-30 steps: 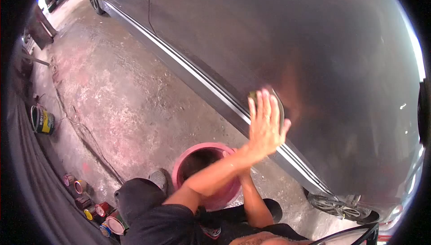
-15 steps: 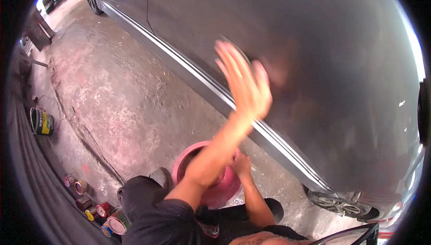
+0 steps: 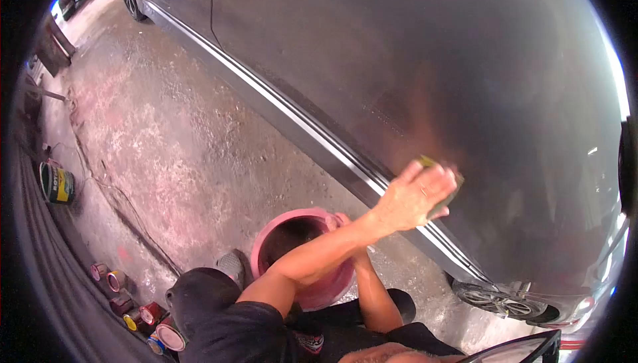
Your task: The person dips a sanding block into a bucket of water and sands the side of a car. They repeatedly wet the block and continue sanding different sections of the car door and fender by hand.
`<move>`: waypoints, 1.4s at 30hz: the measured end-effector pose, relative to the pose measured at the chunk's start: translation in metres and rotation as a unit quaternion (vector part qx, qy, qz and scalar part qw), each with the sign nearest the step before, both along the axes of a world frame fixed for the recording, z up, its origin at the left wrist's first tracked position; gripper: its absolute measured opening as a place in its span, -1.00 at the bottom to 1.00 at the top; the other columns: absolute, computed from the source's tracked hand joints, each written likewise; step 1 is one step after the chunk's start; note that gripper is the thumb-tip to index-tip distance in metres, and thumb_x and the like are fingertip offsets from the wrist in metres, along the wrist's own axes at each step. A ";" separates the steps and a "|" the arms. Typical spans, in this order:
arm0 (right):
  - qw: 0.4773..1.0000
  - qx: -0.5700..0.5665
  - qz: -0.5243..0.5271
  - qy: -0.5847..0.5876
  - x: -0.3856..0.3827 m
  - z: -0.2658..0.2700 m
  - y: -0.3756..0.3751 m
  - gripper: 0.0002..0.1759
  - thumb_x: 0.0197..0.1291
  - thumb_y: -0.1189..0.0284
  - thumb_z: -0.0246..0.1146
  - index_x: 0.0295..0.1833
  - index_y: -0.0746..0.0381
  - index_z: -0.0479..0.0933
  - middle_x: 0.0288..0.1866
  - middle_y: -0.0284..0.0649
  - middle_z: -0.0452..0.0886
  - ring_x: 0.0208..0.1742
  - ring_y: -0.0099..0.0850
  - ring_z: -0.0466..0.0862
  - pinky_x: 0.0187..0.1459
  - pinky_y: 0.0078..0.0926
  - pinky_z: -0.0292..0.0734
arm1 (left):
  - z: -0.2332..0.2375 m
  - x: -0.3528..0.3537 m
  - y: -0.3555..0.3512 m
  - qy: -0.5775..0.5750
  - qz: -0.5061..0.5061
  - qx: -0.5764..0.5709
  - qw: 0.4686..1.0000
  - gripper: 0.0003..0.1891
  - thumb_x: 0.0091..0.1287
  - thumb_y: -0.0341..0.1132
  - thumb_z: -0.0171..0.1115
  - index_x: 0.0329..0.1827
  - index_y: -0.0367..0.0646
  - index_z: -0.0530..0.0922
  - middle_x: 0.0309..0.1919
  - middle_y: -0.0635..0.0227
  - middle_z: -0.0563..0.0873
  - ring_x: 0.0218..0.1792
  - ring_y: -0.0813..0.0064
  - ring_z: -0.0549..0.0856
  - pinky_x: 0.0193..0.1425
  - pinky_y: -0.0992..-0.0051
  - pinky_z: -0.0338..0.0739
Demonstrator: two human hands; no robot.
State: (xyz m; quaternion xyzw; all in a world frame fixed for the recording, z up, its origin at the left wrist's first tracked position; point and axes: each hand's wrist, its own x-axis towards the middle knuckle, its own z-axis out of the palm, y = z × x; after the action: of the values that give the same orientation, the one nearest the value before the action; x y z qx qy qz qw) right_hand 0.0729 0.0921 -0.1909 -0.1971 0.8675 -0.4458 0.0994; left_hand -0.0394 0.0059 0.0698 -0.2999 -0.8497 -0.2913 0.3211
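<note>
My left hand (image 3: pixel 417 198), back up with a ring on one finger, presses a yellow-green pad (image 3: pixel 454 193) onto the grey car panel (image 3: pixel 505 130). The fingers are bent over the pad and cover most of it. A faint streak and fine drops mark the panel just above. Lower down, my right hand (image 3: pixel 343 221) grips the rim of a pink bucket (image 3: pixel 266 240) between my knees; my left forearm crosses in front and hides part of that hand. The bucket's inside looks dark.
A bright trim strip (image 3: pixel 286 104) runs along the car's lower edge, with a wheel (image 3: pixel 498 300) at lower right. Paint cans (image 3: pixel 151 313) and a dark labelled pail (image 3: pixel 57 182) stand at left beside a dark curtain (image 3: pixel 40 263). A cable (image 3: pixel 211 4) hangs against the car.
My left hand has slid down and right along the panel, from fingers stretched upward to fingers bent over the pad, which now shows. My right hand stays at the bucket.
</note>
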 end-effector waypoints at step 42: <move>0.971 0.076 -0.223 -0.032 0.000 0.097 -0.034 -0.27 0.37 -0.15 -0.05 0.15 0.32 0.54 0.01 0.13 0.66 0.08 0.13 0.62 0.20 -0.04 0.43 | -0.029 0.030 0.017 -0.196 0.171 0.289 0.921 -0.25 0.52 -0.07 -0.21 0.54 -0.47 -0.21 0.53 -0.28 -0.25 0.54 -0.27 -0.32 0.51 -0.17 -0.47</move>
State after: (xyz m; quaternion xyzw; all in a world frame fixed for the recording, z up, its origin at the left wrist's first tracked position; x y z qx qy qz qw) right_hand 0.0733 0.0578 -0.0940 0.0238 0.9172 -0.3959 0.0395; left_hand -0.0095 0.0227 0.0412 0.0188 -0.8128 -0.5180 0.2659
